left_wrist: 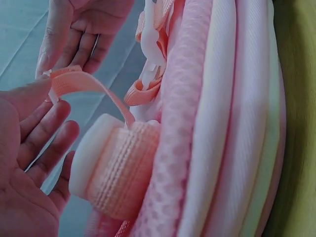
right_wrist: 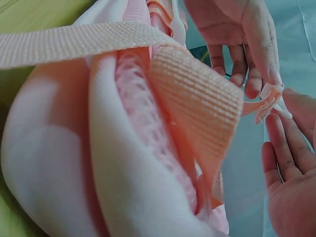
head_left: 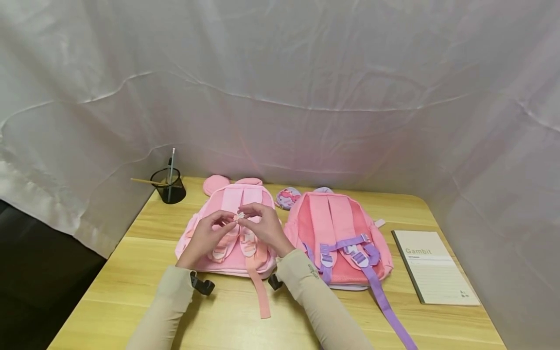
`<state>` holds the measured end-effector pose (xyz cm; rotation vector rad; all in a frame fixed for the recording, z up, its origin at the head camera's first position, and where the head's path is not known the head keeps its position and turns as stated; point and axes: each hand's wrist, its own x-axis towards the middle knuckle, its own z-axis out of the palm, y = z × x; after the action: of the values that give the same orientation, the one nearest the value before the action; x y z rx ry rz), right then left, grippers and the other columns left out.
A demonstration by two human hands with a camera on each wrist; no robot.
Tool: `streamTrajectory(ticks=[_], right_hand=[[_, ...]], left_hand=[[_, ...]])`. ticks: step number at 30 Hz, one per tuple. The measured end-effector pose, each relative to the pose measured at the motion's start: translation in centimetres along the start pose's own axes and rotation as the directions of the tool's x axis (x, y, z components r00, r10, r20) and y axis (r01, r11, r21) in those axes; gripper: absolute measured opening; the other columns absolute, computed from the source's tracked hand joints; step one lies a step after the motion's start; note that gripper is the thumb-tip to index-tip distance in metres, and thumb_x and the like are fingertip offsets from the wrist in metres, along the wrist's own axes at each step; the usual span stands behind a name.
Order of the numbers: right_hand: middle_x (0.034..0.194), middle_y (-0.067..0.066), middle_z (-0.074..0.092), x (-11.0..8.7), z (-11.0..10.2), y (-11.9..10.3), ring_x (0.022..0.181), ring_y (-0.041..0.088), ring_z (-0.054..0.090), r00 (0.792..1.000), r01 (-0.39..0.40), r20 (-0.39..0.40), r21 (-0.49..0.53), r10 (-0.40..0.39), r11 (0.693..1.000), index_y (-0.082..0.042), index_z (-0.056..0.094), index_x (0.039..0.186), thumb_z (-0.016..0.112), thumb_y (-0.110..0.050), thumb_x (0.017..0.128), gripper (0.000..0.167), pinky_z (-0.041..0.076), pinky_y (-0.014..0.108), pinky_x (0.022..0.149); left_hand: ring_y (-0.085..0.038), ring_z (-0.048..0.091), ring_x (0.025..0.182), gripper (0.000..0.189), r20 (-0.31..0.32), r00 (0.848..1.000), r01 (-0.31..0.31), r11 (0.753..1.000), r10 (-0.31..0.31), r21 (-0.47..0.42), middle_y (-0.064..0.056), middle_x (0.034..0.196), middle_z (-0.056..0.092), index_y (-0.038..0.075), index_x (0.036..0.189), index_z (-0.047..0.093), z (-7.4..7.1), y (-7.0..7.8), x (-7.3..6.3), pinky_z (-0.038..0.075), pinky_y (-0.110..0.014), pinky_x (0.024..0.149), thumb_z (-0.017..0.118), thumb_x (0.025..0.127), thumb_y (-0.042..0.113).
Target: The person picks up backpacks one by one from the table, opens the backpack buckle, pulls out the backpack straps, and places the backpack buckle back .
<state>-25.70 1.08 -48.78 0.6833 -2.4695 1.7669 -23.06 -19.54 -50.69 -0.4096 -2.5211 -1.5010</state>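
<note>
My left hand and right hand meet above the pink backpack, fingertips pinching a small white plastic buckle on a peach strap. In the left wrist view, the left thumb and fingers grip the white buckle at the end of the peach strap. The right wrist view has the buckle between both hands' fingertips. Whether it is one part or two joined halves cannot be told. A loose peach strap hangs from the backpack onto the table.
Right of the pink backpack lies a second backpack with purple straps. A round purple pouch rests behind them. A black mesh pen cup stands at the back left, a notebook at the right. Grey curtains surround the table.
</note>
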Motion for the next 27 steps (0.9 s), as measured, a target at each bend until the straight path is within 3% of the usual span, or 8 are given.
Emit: streamTrajectory(ticks=[4,9,15,20,27], right_hand=[[0.117,0.01,0.077,-0.4,0.1,0.5,0.103,0.025,0.072,1.0,-0.007,-0.014,0.03,0.007,1.0,-0.007,0.072,0.124,0.078,-0.019,0.094,0.033,0.057,0.046,0.095],[0.112,0.006,0.078,-1.0,0.6,1.3,0.1,0.018,0.073,0.998,-0.054,-0.006,0.039,0.055,0.998,-0.009,0.076,0.119,0.078,-0.022,0.094,0.028,0.058,0.034,0.092],[0.106,0.004,0.079,-1.0,1.1,1.6,0.099,0.016,0.073,0.999,-0.022,-0.031,-0.002,0.022,1.0,-0.011,0.078,0.112,0.078,-0.021,0.094,0.021,0.058,0.028,0.088],[0.107,0.001,0.08,-0.9,1.1,1.4,0.102,0.016,0.072,0.998,-0.023,-0.066,-0.038,0.021,0.999,-0.013,0.08,0.109,0.078,-0.024,0.094,0.019,0.057,0.031,0.092],[0.108,0.003,0.079,-0.5,1.1,1.1,0.102,0.016,0.072,0.999,-0.019,-0.044,-0.027,0.018,0.999,-0.011,0.08,0.111,0.077,-0.022,0.094,0.021,0.056,0.03,0.093]], left_hand=[[-0.013,0.063,0.097,0.023,-0.008,0.999,0.035,0.999,-0.036,-0.04,-0.008,0.104,0.071,0.008,0.121,0.069,0.0,0.0,-0.1,0.051,-0.026,0.09,0.067,0.102,0.021],[-0.008,0.06,0.097,0.025,-0.024,0.996,0.086,0.988,-0.09,-0.127,-0.012,0.107,0.07,0.005,0.124,0.068,0.3,-0.4,-0.4,0.049,-0.019,0.085,0.064,0.104,0.02],[-0.007,0.061,0.096,0.028,-0.022,0.994,0.102,0.973,-0.108,-0.205,-0.013,0.108,0.068,0.002,0.125,0.066,1.1,-1.1,-0.4,0.051,-0.018,0.081,0.063,0.105,0.021],[-0.01,0.059,0.097,0.026,-0.014,0.991,0.126,0.969,-0.132,-0.214,-0.012,0.109,0.067,0.004,0.123,0.067,1.3,-1.0,-0.5,0.05,-0.019,0.079,0.063,0.104,0.022],[-0.009,0.059,0.098,0.027,-0.005,0.995,0.099,0.975,-0.102,-0.2,-0.016,0.109,0.067,0.0,0.124,0.065,1.4,-1.0,-0.6,0.048,-0.016,0.085,0.062,0.105,0.019]])
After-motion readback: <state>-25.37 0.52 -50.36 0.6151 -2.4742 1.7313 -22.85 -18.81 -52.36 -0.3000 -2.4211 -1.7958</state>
